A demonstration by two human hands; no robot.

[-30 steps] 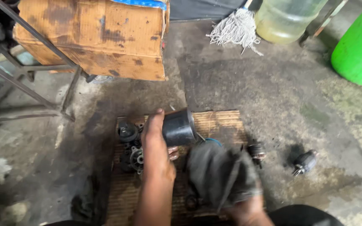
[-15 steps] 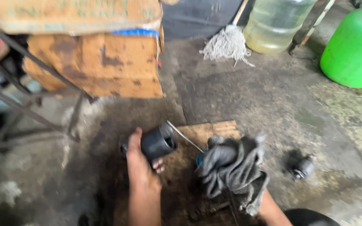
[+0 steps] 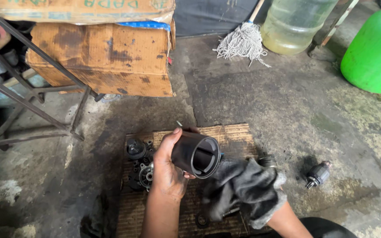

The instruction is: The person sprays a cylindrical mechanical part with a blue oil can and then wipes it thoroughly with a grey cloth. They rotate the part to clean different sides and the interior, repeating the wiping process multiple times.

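Note:
My left hand [image 3: 166,167] grips a black hollow metal cylinder [image 3: 196,154], its open end tilted toward me and to the right. My right hand is wrapped inside a dirty grey rag [image 3: 245,188], just right of and below the cylinder's mouth; the fingers are hidden by the cloth. Both are held above a greasy cardboard mat [image 3: 230,132] on the floor. Dark motor parts [image 3: 138,163] lie on the mat left of my left hand.
A small motor armature [image 3: 317,174] lies on the concrete to the right, a gear part [image 3: 267,159] near the mat's edge. A stained cardboard box [image 3: 106,57], metal frame [image 3: 31,101], mop head [image 3: 242,42], clear jug [image 3: 295,22] and green container [image 3: 373,53] stand behind.
I turned the cylinder so its open end faces me and brought it closer to the rag. The rag hand moved down and right. The camera view steadied.

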